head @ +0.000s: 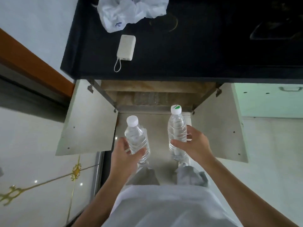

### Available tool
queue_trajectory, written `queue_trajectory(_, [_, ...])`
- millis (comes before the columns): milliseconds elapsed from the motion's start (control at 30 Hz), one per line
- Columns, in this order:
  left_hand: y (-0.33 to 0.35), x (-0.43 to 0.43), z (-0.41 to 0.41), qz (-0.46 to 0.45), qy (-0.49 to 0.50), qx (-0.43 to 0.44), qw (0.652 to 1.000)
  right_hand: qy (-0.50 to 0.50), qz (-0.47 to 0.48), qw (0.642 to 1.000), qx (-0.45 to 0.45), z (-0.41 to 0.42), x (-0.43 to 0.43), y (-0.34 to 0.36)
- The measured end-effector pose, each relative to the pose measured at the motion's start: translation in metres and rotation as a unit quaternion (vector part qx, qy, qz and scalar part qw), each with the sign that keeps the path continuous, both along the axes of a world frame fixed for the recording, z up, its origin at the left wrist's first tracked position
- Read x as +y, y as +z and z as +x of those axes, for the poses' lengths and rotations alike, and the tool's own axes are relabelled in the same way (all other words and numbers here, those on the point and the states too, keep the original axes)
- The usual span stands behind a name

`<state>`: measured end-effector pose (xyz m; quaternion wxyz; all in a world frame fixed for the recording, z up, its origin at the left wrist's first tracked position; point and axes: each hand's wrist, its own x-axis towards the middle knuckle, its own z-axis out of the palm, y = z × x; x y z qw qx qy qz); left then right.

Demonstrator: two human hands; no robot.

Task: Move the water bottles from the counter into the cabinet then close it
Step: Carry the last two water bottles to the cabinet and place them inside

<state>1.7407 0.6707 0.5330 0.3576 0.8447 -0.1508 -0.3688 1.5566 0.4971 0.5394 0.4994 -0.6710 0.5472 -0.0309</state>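
**Two bottles in hand at the open cabinet**

Left grip (126, 154): fingers and thumb curl round the lower body of a clear ribbed plastic water bottle with a plain white cap (136, 138). The bottle tilts slightly, cap pointing away from the person.

Right grip (193, 145): thumb and fingers wrap the mid-body of a second clear plastic water bottle, its white cap marked green (177, 128). This one is near upright.

Both bottles are off the table, held in the air side by side but apart, in front of the cabinet mouth.

Handling (judgement): both look full, so fairly heavy for their kind. The thin walls will give under a hard squeeze, and the smooth plastic may slip. The ribbed waist is the sound place to hold, and the present holds look adequate.

Outward: the pale cabinet (155, 86) under the table edge stands open, with the left door (88, 122) and the right door (216, 125) both swung wide. The interior is dim. Faint clear shapes (147, 97) at the back may be stored bottles, but I cannot confirm this.

Above, the dark matte table (196, 54) carries a white rectangular power bank with a cord loop (126, 47) and a crumpled white plastic bag (131, 10).

Step (judgement): the bottles are about to go into the cabinet, and the doors are not yet closed.
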Motion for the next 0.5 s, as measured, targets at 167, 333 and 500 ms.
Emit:
queue_trajectory(167, [-0.021, -0.019, 0.041, 0.013, -0.047, 0.013, 0.999, -0.036, 0.017, 0.999, 0.005, 0.032, 0.01, -0.024])
queue_trajectory(333, [-0.067, -0.052, 0.055, -0.013, -0.055, 0.03, 0.998, -0.04, 0.028, 0.999, 0.022, 0.052, -0.009, -0.075])
queue_trajectory(500, [-0.16, -0.088, 0.067, -0.035, -0.052, 0.056, 0.997, -0.057, 0.017, 0.998, 0.013, 0.073, -0.05, -0.167])
